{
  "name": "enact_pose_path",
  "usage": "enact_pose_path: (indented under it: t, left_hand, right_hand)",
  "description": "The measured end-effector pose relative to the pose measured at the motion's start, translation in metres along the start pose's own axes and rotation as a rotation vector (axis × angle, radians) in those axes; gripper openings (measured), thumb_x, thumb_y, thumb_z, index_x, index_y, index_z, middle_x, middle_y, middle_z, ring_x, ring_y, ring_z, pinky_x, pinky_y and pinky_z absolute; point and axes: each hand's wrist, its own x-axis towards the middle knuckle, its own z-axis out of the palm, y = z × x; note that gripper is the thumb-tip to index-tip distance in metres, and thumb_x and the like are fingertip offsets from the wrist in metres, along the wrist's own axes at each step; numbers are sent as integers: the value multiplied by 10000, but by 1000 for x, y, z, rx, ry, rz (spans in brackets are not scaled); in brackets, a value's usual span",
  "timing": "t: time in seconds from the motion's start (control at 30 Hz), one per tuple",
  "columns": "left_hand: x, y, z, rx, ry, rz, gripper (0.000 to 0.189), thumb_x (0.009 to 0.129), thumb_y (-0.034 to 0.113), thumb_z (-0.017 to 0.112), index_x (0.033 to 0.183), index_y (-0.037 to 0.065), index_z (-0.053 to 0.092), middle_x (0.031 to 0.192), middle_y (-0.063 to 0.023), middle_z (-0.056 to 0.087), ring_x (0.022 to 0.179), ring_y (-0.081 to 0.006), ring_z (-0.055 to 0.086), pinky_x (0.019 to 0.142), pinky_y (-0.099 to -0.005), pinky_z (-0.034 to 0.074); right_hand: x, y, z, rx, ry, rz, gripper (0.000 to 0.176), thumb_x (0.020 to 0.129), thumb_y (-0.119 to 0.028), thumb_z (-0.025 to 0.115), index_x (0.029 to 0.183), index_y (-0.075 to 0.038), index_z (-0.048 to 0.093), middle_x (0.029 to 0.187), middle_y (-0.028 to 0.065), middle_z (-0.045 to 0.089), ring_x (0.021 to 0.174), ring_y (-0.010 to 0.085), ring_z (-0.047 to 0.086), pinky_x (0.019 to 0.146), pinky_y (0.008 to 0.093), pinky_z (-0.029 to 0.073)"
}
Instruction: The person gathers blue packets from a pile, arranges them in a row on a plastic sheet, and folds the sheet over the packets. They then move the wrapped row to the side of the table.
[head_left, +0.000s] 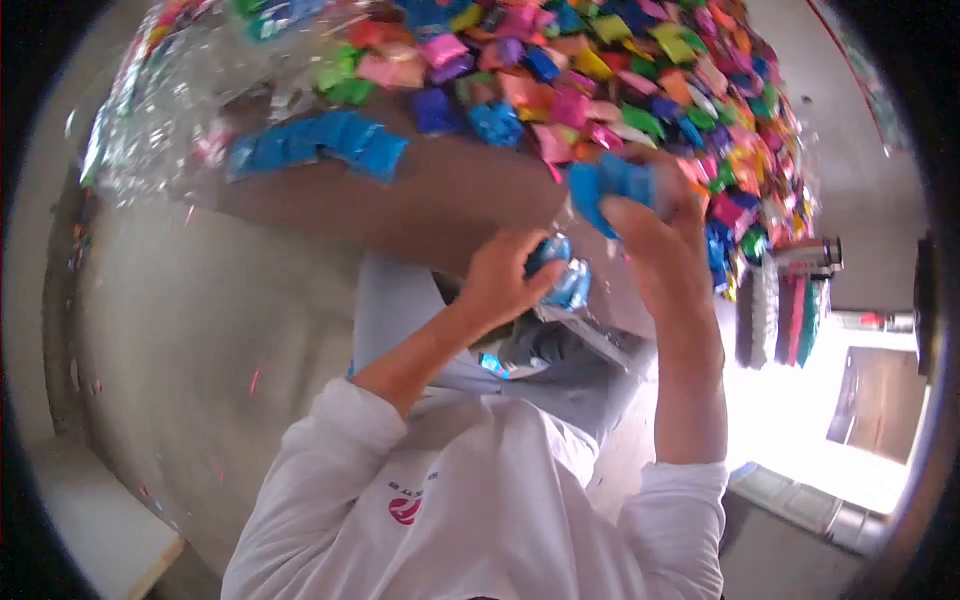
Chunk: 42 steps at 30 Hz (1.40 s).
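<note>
My left hand [503,278] is curled at the table's front edge around a clear plastic bag with blue packets [570,287] inside. To its right and a little higher, my right hand [668,205] grips several small blue packets [608,188] between thumb and fingers. Motion blurs that hand's fingertips. A row of blue packets [330,140] lies side by side on the brown table [440,200], left of both hands.
A large heap of small packets in many colours [590,70] covers the table's far and right side. Crumpled clear plastic bags [165,110] lie at the left. Rolled or stacked coloured material [785,310] stands at the right, near a bright opening.
</note>
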Motion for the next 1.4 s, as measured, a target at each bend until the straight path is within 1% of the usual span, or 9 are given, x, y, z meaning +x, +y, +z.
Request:
enact_pose_path:
  t: [0.03, 0.33, 0.57, 0.73, 0.93, 1.03, 1.17, 1.23, 1.4]
  left_hand:
    - [-1, 1, 1, -22, -29, 5, 356, 780, 255, 715, 1045, 40, 616, 980, -171, 646, 894, -360, 626, 774, -422, 499]
    - [4, 10, 2, 48, -16, -39, 350, 808, 262, 674, 1048, 15, 614, 955, -190, 631, 902, -370, 602, 797, -428, 479]
    - [6, 9, -1, 78, -32, -39, 368, 832, 299, 668, 1040, 0, 613, 914, -187, 633, 825, -317, 637, 740, -375, 495]
    - [17, 11, -3, -89, 22, -250, 314, 870, 275, 648, 1011, -4, 630, 826, -112, 649, 743, -153, 605, 665, -297, 486]
    - [53, -1, -24, -45, 118, -280, 316, 855, 265, 660, 994, -18, 638, 878, -170, 653, 796, -234, 641, 704, -333, 491]
    - [57, -13, -24, 64, 105, -220, 314, 876, 272, 642, 994, -18, 628, 878, -170, 644, 800, -261, 636, 707, -349, 486]
    - [49, -9, -19, 65, 137, -206, 314, 895, 282, 619, 992, -16, 613, 877, -172, 629, 800, -291, 624, 712, -365, 475]
    - [47, -15, -18, 89, 117, -142, 369, 928, 322, 589, 1018, -36, 599, 865, -122, 631, 807, -172, 585, 721, -317, 464]
    - [47, -9, -18, 64, 136, -145, 366, 935, 331, 575, 1013, -26, 604, 854, -115, 625, 790, -181, 585, 712, -326, 462]
  right_hand:
    - [-23, -2, -16, 364, 49, 113, 477, 761, -106, 638, 1215, -60, 500, 1043, 96, 612, 940, 205, 623, 771, 336, 540]
    - [-111, 88, -52, 338, 329, 581, 379, 831, -150, 642, 1174, -43, 521, 1048, 63, 584, 909, 157, 593, 752, 311, 539]
    - [-87, 111, -25, 244, 234, 497, 358, 860, -245, 652, 1130, -25, 570, 944, 39, 599, 821, 113, 566, 696, 270, 494]
    - [-68, 125, -18, 209, 148, 459, 395, 899, -277, 627, 1186, -16, 553, 1022, 37, 607, 915, 127, 596, 755, 279, 528]
    - [-12, 134, -7, 222, 121, 162, 273, 893, -203, 598, 1072, 3, 581, 903, 31, 584, 803, 131, 526, 710, 300, 456]
    - [-1, 120, -15, -30, 105, 66, 382, 907, -346, 584, 1087, -9, 595, 908, 7, 589, 807, 90, 519, 696, 237, 444]
    - [-10, 96, -30, 30, -49, 337, 410, 902, -324, 567, 1137, 12, 556, 957, 110, 586, 885, 174, 542, 789, 296, 436]
    - [-15, 113, -37, -25, -105, 420, 382, 895, -291, 559, 1110, 25, 544, 966, 189, 592, 957, 240, 572, 876, 351, 432]
    - [-23, 131, -29, -598, -30, -30, 615, 783, -339, 682, 1256, 0, 481, 1179, 288, 545, 1125, 426, 524, 959, 459, 421]
